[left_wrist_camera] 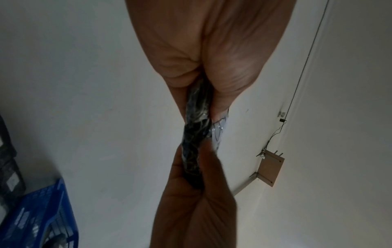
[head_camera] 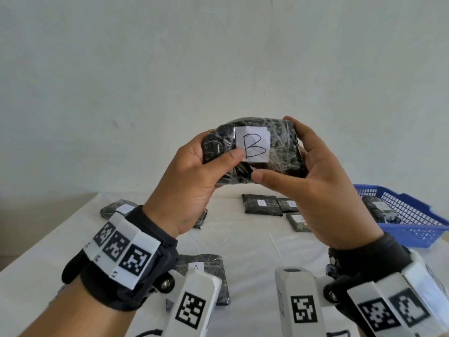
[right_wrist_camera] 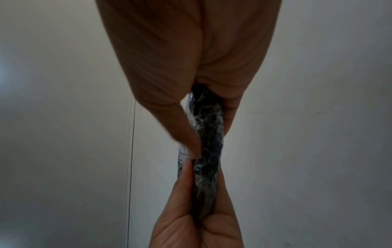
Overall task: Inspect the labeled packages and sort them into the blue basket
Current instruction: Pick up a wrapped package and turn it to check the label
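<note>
Both hands hold up a black, plastic-wrapped package (head_camera: 281, 152) in front of the wall, its white label marked "B" (head_camera: 254, 147) facing me. My left hand (head_camera: 194, 171) grips its left end, thumb across the front by the label. My right hand (head_camera: 315, 181) grips its right end, thumb under the lower front edge. In the left wrist view the package (left_wrist_camera: 195, 134) shows edge-on, pinched between both hands; likewise the package (right_wrist_camera: 208, 142) in the right wrist view. The blue basket (head_camera: 413, 215) stands on the table at the right with one black package (head_camera: 379, 209) inside.
A table under a white cloth (head_camera: 243, 242) holds more black packages: three labelled ones (head_camera: 262, 204) at centre-right, one (head_camera: 119, 209) at the left, and one marked "A" (head_camera: 201, 266) near me. A plain wall stands behind. Wrist-mounted cameras with markers fill the bottom of the head view.
</note>
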Demonstrator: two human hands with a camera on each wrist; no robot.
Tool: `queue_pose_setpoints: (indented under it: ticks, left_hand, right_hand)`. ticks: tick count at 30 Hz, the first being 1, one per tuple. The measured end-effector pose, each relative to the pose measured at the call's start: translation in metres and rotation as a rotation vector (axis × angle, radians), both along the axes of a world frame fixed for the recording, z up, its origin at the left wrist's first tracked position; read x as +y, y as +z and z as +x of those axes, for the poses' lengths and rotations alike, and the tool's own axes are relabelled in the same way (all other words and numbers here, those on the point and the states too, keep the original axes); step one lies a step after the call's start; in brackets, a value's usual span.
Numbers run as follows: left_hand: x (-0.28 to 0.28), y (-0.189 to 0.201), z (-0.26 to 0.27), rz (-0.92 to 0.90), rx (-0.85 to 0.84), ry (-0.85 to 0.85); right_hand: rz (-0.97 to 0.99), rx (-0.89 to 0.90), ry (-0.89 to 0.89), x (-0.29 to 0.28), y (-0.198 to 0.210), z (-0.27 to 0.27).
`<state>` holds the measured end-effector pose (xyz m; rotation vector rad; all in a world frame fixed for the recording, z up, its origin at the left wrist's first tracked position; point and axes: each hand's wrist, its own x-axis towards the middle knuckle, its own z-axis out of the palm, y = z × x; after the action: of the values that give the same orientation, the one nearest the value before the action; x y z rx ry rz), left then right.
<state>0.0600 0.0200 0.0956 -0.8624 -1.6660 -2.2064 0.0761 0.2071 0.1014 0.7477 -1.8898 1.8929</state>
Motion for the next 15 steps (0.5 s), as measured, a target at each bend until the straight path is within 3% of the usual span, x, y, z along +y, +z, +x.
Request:
queue_pose_setpoints:
  ticks: [5, 9, 15]
  left_hand:
    - [-0.0005, -0.0043, -0.0024, -0.025, 0.053, 0.022]
    - [-0.0062, -0.0043, -0.0012, -0.012, -0.012, -0.087]
    - [-0.0043, -0.0085, -0.0043, -0.033, 0.013, -0.011]
  right_hand:
    - [0.043, 0.045, -0.065, -0.0025, 0.0014, -0.0061]
    - [0.094, -0.048, 0.053, 0.0007, 0.0028, -0.0038]
    - [0.087, -0.023, -0.055, -0.0041, 0.0026, -0.0103]
